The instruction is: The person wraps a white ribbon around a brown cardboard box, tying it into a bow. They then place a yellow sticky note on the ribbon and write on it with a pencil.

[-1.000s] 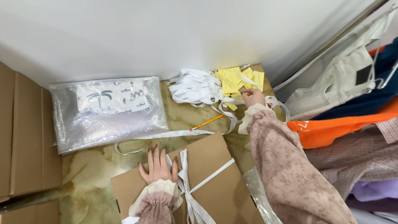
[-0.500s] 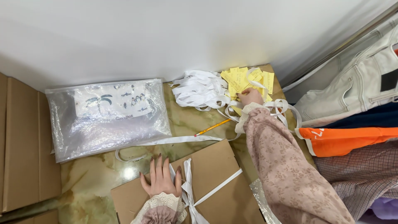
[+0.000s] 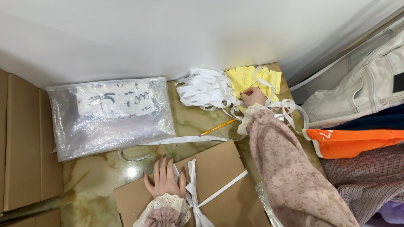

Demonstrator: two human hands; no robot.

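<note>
Head view: the left hand (image 3: 165, 180) is laid flat, fingers spread, on the ribbon-tied cardboard box (image 3: 219, 176) at near centre. The right hand (image 3: 253, 96) is pinched on the yellow slips (image 3: 246, 77) at far right (one sheet is best peeled singly).

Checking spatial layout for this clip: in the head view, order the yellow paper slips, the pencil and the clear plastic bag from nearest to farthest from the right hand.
1. Yellow paper slips: touched by the right hand, by the wall.
2. Pencil: on the table, just nearer the person.
3. Clear plastic bag: far over on the left.
</note>
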